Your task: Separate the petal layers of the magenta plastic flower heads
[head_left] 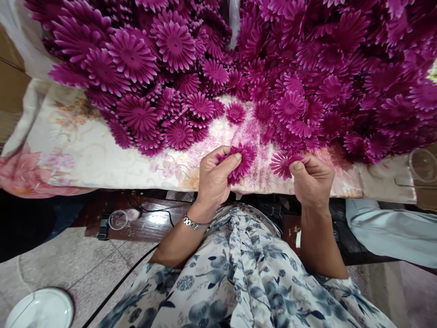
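Observation:
Pinched between the thumb and fingers of my left hand [216, 175] is a magenta artificial flower [246, 160], its layered petals fanned toward the right. My right hand [314, 180] grips a second magenta flower petal piece [282, 165] by its right edge, a short gap away from the first. Both hands are just above the front of a cloth-covered table [102, 166]. Beyond them, a single small flower [235, 112] lies by itself on the cloth. Pink specks are scattered over the cloth between and behind my hands.
Stacked magenta flowers [136, 111] heap up at the back left. A looser pile of flowers [327, 91] spreads across the back right. A clear round plastic piece [423, 165] sits at the right edge. Below are a white round object [41, 310], a cable [119, 287] and another person's leg [392, 232].

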### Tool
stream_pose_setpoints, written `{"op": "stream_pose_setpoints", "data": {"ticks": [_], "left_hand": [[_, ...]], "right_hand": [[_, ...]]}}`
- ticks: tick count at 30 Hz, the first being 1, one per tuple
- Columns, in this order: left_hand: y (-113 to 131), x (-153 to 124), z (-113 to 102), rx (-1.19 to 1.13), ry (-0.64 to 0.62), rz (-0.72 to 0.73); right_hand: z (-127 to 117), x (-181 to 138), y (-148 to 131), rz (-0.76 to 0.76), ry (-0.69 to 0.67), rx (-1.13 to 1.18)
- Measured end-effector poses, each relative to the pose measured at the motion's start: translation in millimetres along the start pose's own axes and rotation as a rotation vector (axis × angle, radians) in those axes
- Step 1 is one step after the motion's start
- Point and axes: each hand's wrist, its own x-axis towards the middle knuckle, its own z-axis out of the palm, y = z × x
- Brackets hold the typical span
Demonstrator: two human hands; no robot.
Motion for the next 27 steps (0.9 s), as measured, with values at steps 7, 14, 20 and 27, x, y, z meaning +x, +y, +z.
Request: {"op": "stream_pose_setpoints", "data": {"ticks": [7, 14, 20, 27], "left_hand": [[-4.2, -4.2, 5.2, -0.054, -0.048, -0.096], [-15.3, -7.8, 9.0, -0.037, -0.198, -0.178], [-13.9, -8.3, 1.8, 0.004, -0.151, -0.175], [-9.8, -7.3, 1.8, -0.008, -0.093, -0.200]], "right_hand": [[-21.8, 11.9, -7.9, -0.333, 0.112, -0.780], [13.3, 2.0, -21.0, -0.357, -0.245, -0.446], [8.0, 6.7, -10.7, -0.348, 0.018, -0.455], [-24.9, 13.0, -14.4, -0.395, 0.172, -0.902]]}}
